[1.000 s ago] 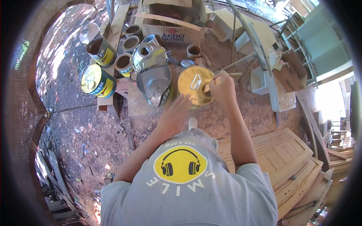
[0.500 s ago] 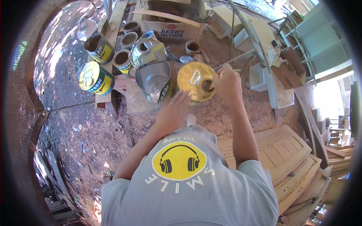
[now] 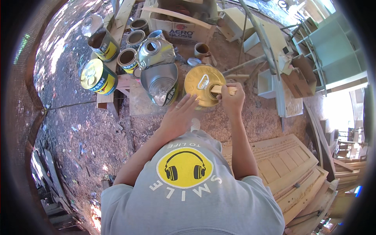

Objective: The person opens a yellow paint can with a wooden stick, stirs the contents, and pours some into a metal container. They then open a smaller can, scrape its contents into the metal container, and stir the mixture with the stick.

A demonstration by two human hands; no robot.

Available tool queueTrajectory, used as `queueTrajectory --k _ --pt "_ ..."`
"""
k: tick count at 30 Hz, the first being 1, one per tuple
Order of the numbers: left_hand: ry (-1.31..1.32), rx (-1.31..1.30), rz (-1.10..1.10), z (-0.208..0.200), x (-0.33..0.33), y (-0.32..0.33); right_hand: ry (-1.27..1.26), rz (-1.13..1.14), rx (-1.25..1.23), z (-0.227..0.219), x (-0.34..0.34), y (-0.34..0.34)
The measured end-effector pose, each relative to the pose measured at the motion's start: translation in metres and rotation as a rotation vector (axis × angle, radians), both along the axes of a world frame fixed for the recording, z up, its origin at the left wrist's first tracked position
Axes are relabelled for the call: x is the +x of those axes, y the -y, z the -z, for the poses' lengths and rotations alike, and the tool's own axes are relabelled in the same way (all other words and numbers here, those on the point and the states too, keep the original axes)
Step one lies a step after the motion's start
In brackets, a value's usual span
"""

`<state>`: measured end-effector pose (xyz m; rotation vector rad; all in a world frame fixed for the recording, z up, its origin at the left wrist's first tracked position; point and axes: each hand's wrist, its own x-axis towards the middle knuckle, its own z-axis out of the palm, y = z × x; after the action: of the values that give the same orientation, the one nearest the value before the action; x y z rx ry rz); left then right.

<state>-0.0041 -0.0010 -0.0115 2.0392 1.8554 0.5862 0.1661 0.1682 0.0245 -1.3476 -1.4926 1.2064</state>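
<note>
A can with a gold top [image 3: 192, 78] stands in front of me, a pale handle on its top and a round opening at its right side. My right hand [image 3: 234, 98] grips a flat wooden stick [image 3: 227, 90], whose end reaches into that opening. How deep it goes is hidden. My left hand [image 3: 181, 113] lies with fingers outstretched at the can's near left edge, holding nothing. Just left of it is a cut-open metal can [image 3: 158, 80] with a torn rim. Behind that sits a dented silver can top [image 3: 150, 53] with a hole in it.
Several open cans, including one brown-filled can [image 3: 127, 57], stand at the left beside a yellow-and-blue can [image 3: 103, 80]. A brown cup [image 3: 201, 50] and a cardboard box [image 3: 176, 32] are farther back. Wooden door panels [image 3: 290, 156] lie at the right. Shavings cover the ground.
My right hand has come nearer and lower, and the stick in it now shows tilted across the opening. My left hand has barely moved.
</note>
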Motion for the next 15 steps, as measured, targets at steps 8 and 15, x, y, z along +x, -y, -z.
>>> queueTrajectory --k 8,15 --pt "0.020 0.012 -0.004 -0.002 0.001 0.001 0.429 -0.133 0.162 -0.013 -0.002 -0.021" --pt "0.042 -0.009 0.004 -0.004 -0.001 -0.001 0.653 -0.200 0.299 -0.062 -0.017 -0.010"
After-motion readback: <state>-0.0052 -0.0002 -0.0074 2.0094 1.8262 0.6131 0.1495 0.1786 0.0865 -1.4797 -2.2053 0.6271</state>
